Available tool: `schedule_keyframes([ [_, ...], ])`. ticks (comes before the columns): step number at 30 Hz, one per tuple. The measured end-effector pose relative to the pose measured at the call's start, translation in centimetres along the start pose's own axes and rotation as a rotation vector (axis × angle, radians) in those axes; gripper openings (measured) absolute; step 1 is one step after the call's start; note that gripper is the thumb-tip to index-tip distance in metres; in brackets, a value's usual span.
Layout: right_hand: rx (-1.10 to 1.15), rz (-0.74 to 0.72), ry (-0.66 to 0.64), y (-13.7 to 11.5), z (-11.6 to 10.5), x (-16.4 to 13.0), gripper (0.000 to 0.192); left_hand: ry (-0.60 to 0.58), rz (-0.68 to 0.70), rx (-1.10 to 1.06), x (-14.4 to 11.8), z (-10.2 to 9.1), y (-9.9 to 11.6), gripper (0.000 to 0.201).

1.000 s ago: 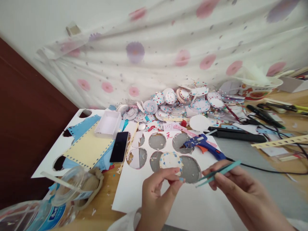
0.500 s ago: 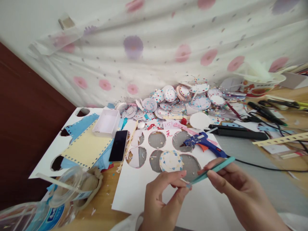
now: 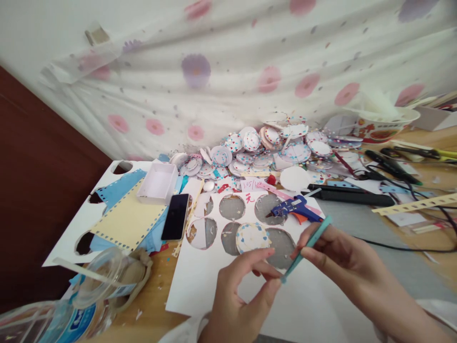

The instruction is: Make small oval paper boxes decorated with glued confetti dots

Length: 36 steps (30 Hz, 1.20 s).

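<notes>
My right hand (image 3: 335, 255) grips teal tweezers (image 3: 307, 247), tilted with the tips down-left near my left fingertips. My left hand (image 3: 246, 286) has thumb and forefinger pinched together at the tweezer tips; what they pinch is too small to tell. Just beyond them a round white paper disc (image 3: 252, 237) dotted with blue and pink bits lies on a white cardboard sheet (image 3: 200, 286) that has round holes cut in it. A blue glue gun (image 3: 298, 209) rests on the sheet behind my right hand.
A pile of decorated discs (image 3: 264, 150) lies at the back by a flowered curtain (image 3: 214, 81). A black phone (image 3: 175, 216), white box (image 3: 159, 183), yellow and blue paper (image 3: 124, 221) sit left. Plastic jar (image 3: 71, 305) at front left. Black tools and cables (image 3: 357, 196) at right.
The tweezers swung from nearly level to steeply tilted, tips coming down to my left fingertips. My left hand let go of the disc's edge and drew back; the disc now lies on the sheet.
</notes>
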State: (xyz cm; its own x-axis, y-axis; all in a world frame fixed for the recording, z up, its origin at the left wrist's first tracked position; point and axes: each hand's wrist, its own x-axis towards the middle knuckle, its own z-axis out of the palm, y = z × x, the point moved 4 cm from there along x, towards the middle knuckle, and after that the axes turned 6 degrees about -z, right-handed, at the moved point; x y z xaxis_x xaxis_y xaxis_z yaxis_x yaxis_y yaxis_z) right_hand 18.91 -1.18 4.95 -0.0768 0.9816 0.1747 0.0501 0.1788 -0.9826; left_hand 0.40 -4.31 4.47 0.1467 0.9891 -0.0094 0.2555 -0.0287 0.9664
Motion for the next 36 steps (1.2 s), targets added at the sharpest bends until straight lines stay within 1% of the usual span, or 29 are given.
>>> schedule_keyframes([
  [4, -0.221, -0.098, -0.150, -1.2, 0.0, 2.0, 0.024, 0.035, -0.006, 0.083, 1.2, -1.3, 0.9, 0.011],
  [5, -0.270, -0.120, -0.193, -1.5, 0.1, 2.5, 0.023, 0.020, 0.004, 0.114, 1.7, -1.5, 1.2, 0.012],
  [6, -0.303, -0.139, -0.247, -1.8, 0.4, 3.1, 0.022, -0.014, 0.015, 0.144, 2.2, -1.6, 1.5, 0.013],
  [8, -0.324, -0.167, -0.365, -2.3, 1.2, 3.9, 0.020, -0.122, 0.024, 0.191, 3.2, -1.4, 1.9, 0.012],
  [10, -0.310, -0.182, -0.461, -2.6, 2.1, 4.6, 0.018, -0.217, 0.001, 0.203, 4.1, -1.1, 2.0, 0.012],
  [14, -0.294, -0.218, -0.539, -3.1, 3.5, 5.5, 0.019, -0.290, -0.093, 0.143, 5.2, -0.6, 1.6, 0.020],
  [17, -0.340, -0.267, -0.551, -3.2, 3.9, 5.9, 0.023, -0.294, -0.116, 0.099, 5.4, -0.7, 1.4, 0.023],
  [19, -0.399, -0.355, -0.510, -3.2, 3.6, 6.1, 0.021, -0.240, -0.119, 0.071, 5.7, -1.1, 1.1, 0.025],
  [21, -0.454, -0.451, -0.398, -2.8, 2.6, 6.4, 0.016, -0.168, -0.130, 0.015, 6.1, -1.6, 0.5, 0.029],
  [22, -0.485, -0.485, -0.315, -2.4, 1.9, 6.5, 0.015, -0.128, -0.140, -0.027, 6.4, -1.8, -0.1, 0.030],
  [24, -0.596, -0.486, -0.101, -0.9, -0.1, 6.5, 0.015, -0.017, -0.153, -0.147, 7.2, -2.4, -1.5, 0.031],
  [26, -0.828, -0.455, 0.143, 1.1, -2.3, 6.0, 0.015, 0.117, -0.143, -0.264, 8.2, -2.9, -3.2, 0.033],
  [27, -0.881, -0.433, 0.227, 2.2, -3.2, 5.7, 0.015, 0.167, -0.137, -0.290, 8.6, -3.1, -4.0, 0.035],
  [28, -0.923, -0.408, 0.270, 3.4, -3.8, 5.4, 0.018, 0.207, -0.134, -0.306, 9.0, -3.1, -4.9, 0.035],
  [29, -0.987, -0.374, 0.296, 4.5, -4.3, 5.0, 0.021, 0.238, -0.133, -0.312, 9.3, -3.2, -5.6, 0.035],
  [30, -1.084, -0.333, 0.295, 5.5, -4.6, 4.8, 0.026, 0.260, -0.136, -0.311, 9.6, -3.1, -6.3, 0.035],
  [32, -1.174, -0.273, 0.258, 7.1, -4.8, 4.3, 0.030, 0.298, -0.142, -0.311, 9.8, -3.0, -7.2, 0.034],
  [36, -1.224, -0.177, 0.150, 8.6, -4.9, 3.8, 0.030, 0.332, -0.165, -0.287, 9.5, -2.9, -8.0, 0.031],
])
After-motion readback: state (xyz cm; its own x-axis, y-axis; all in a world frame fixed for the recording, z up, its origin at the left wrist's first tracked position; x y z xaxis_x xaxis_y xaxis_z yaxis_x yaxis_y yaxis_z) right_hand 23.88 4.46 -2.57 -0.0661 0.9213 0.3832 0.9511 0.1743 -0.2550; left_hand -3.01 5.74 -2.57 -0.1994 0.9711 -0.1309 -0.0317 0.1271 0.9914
